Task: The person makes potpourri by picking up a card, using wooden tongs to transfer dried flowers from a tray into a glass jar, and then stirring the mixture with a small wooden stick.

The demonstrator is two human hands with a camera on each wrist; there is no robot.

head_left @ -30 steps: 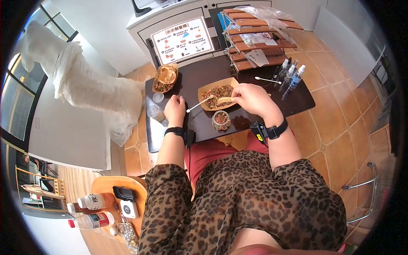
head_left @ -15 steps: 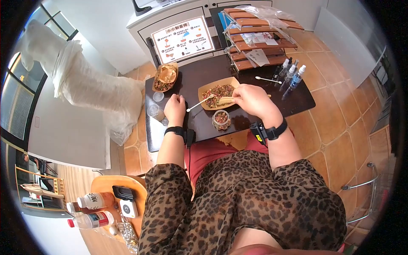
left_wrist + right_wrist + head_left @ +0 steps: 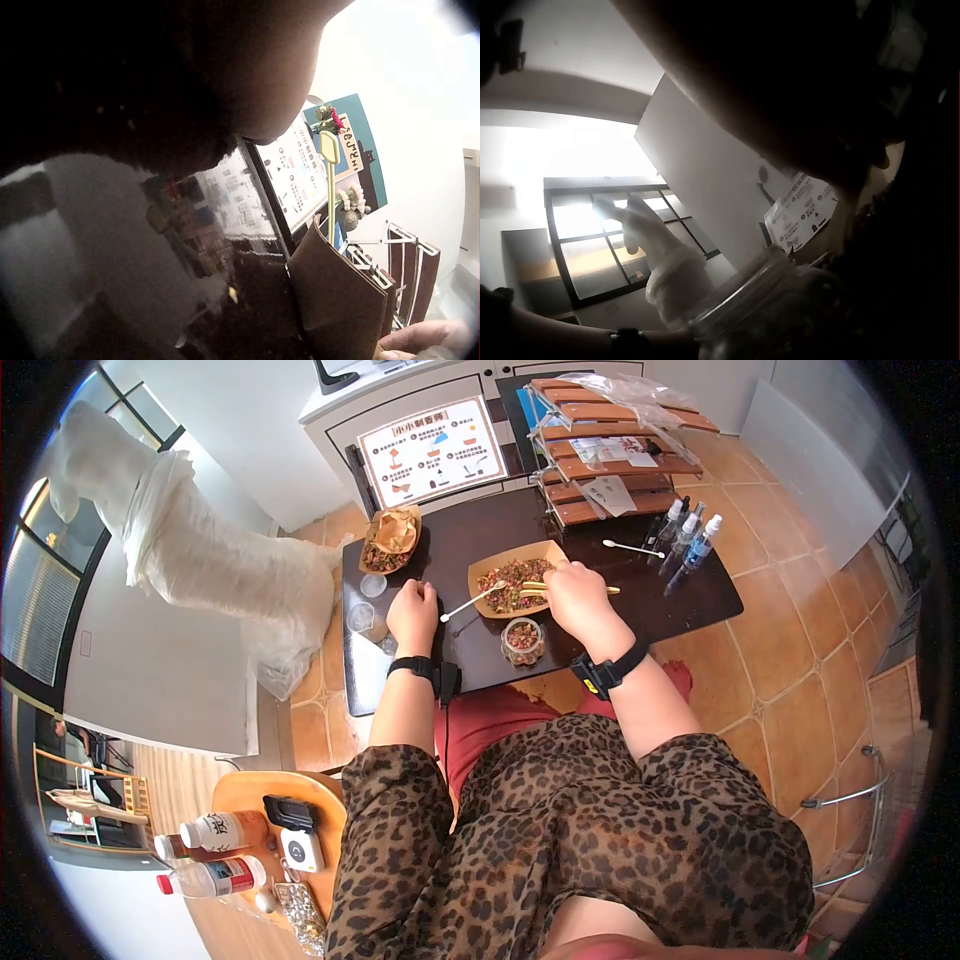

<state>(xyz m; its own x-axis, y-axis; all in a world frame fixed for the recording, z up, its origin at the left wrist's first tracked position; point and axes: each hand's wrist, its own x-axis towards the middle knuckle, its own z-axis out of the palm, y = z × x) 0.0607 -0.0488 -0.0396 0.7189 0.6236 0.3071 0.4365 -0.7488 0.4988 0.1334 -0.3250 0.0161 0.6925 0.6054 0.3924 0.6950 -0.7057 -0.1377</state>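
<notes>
My right hand [image 3: 580, 598] pinches wooden tongs [image 3: 534, 589], their two tips over dried flower and herb bits in a kraft paper tray [image 3: 480, 607]. Just in front of the tray stands a glass jar [image 3: 522, 644] partly filled with the same mix. A small white spoon [image 3: 468, 603] leans across the tray's left side, its handle end close to my left hand [image 3: 411, 615]. That hand rests on the table with loosely curled fingers, holding nothing. In the left wrist view the spoon [image 3: 330, 150] sticks up over the tray wall [image 3: 337, 292].
A second paper tray [image 3: 385, 563] and small clear cups [image 3: 366, 622] stand on the left of the dark table [image 3: 460, 530]. Spray bottles [image 3: 690, 538] and another white spoon [image 3: 633, 547] are at the right. Behind are a slatted wooden rack [image 3: 600, 450] and an instruction sign [image 3: 432, 453].
My right hand and forearm have swung a little left, and the tongs have turned so that their back end shows right of the hand. My left hand stays put.
</notes>
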